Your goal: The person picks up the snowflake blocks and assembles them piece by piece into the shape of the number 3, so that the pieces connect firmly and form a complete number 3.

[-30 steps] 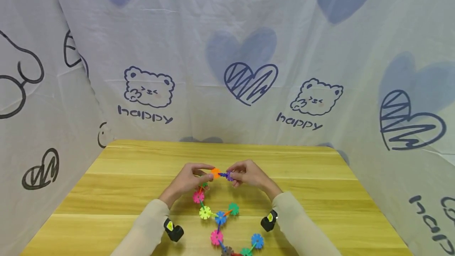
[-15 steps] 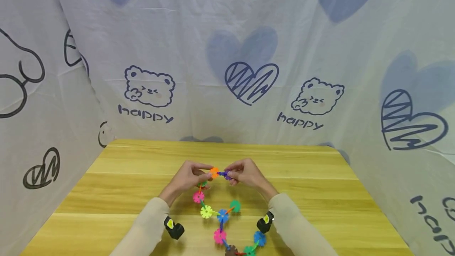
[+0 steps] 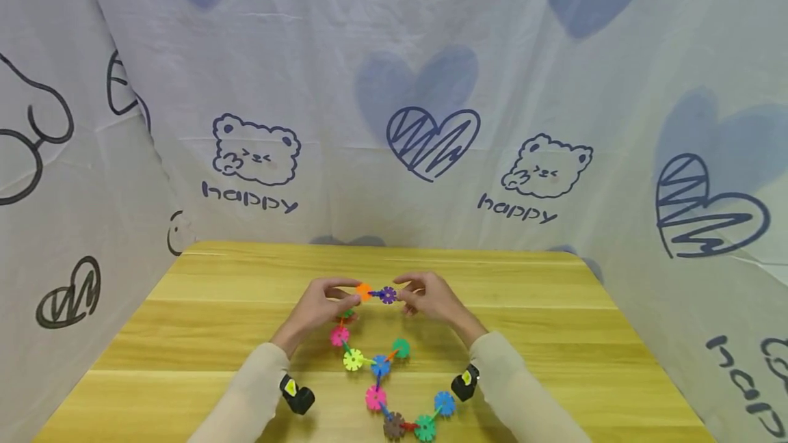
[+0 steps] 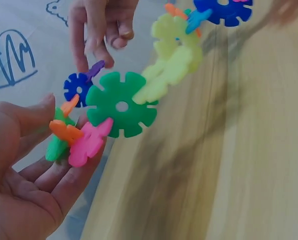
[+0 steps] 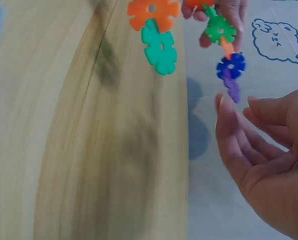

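Observation:
A chain of slotted plastic snowflake discs runs from my left hand [image 3: 320,303] down toward the front of the table. That hand pinches the chain near its far end, by the orange disc [image 3: 364,292] and a green disc [image 5: 220,29]. Beyond them a dark blue disc [image 5: 231,66] carries a purple disc [image 3: 388,294] at the tip. My right hand [image 3: 431,296] is beside the purple disc, thumb and fingers apart, with the fingertips just off its edge. Pink [image 3: 340,336], yellow [image 3: 353,360] and blue [image 3: 380,365] discs follow along the chain.
A short branch ends in a green disc [image 3: 401,348]. The chain's near end curves past a brown disc [image 3: 394,425] to a blue disc [image 3: 444,403] by the right forearm. Behind the wooden table [image 3: 246,272] hangs a printed white cloth [image 3: 345,183].
My right fingers have let go of the purple disc and drawn slightly away. The left hand has shifted a little left and up with the chain, whose purple disc now faces the head camera.

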`<action>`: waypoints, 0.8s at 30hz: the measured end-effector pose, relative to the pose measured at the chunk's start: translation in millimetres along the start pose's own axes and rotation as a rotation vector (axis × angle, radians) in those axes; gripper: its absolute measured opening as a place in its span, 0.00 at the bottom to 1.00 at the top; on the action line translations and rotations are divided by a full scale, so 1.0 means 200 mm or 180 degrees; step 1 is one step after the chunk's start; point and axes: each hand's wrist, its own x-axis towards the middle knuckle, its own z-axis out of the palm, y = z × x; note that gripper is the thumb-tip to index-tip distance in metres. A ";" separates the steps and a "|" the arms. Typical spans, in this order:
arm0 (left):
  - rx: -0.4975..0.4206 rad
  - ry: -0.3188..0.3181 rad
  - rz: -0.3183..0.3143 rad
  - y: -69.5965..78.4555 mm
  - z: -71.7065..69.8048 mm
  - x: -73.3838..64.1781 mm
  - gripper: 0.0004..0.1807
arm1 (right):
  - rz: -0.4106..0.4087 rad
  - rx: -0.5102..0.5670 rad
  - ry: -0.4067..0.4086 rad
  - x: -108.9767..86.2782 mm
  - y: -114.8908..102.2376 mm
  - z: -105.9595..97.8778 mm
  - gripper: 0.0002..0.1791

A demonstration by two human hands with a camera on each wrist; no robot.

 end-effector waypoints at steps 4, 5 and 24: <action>-0.0016 0.0170 -0.0010 -0.03 -0.03 -0.01 0.24 | -0.0096 -0.0309 0.0053 -0.04 -0.02 -0.03 0.15; -0.0028 0.0218 -0.0021 -0.04 -0.04 -0.01 0.24 | -0.0138 -0.0388 0.0033 -0.05 -0.03 -0.04 0.14; 0.0304 0.0797 -0.0383 -0.10 -0.11 -0.02 0.29 | -0.0854 -0.1874 -0.1087 -0.24 0.00 -0.03 0.11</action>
